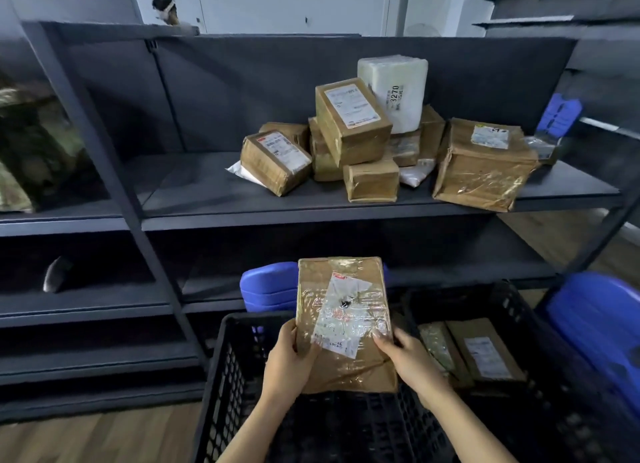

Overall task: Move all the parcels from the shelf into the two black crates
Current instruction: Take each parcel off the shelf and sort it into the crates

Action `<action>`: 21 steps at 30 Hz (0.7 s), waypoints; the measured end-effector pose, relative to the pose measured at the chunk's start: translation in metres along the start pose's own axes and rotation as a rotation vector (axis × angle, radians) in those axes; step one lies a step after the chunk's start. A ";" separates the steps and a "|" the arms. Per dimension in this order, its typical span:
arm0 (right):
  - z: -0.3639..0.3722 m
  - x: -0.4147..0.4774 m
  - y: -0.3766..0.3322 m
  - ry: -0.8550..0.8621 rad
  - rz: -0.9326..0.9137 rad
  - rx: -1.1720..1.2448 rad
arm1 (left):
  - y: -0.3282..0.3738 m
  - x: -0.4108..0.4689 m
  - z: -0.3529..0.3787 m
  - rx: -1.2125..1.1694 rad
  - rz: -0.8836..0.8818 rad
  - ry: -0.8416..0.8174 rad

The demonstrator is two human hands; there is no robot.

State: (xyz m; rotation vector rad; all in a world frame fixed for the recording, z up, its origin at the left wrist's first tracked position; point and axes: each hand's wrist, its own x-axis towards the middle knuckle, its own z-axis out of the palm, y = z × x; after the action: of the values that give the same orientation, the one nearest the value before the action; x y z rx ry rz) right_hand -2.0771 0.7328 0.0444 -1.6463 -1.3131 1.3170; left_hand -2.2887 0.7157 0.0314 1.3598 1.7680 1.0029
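Head view: left hand (289,362) and right hand (412,362) both grip a tape-wrapped brown cardboard parcel with a white label (344,320) by its lower corners, bottom centre of frame, over the near black perforated plastic crate (221,376). Second black crate (512,310) at lower right holds two flat brown parcels (485,355). Upper centre-right, dark grey metal shelf (207,192) carries a pile of brown boxes (351,124) topped by a white wrapped packet (394,91).
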 end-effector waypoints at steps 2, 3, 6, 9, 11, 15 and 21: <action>0.004 0.006 0.013 0.030 0.034 -0.026 | -0.015 0.005 0.010 0.031 -0.039 -0.026; 0.004 0.009 0.019 0.040 0.050 -0.042 | -0.022 0.007 0.016 0.037 -0.057 -0.042; 0.004 0.017 0.038 0.036 0.092 -0.063 | -0.039 0.011 0.034 0.048 -0.138 -0.103; 0.005 0.025 0.057 0.036 0.149 -0.082 | -0.051 0.017 0.050 0.052 -0.194 -0.162; 0.006 0.031 0.068 0.050 0.178 -0.101 | -0.056 0.021 0.059 0.066 -0.211 -0.192; 0.009 0.040 0.090 0.053 0.220 -0.095 | -0.066 0.028 0.074 0.098 -0.226 -0.236; 0.016 0.051 0.116 0.102 0.304 -0.036 | -0.083 0.041 0.091 0.132 -0.215 -0.319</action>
State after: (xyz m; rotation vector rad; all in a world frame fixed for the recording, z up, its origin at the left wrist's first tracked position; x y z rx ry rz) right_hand -2.0578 0.7459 -0.0813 -1.9701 -1.0622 1.3655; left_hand -2.2558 0.7578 -0.0873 1.2931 1.7136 0.5287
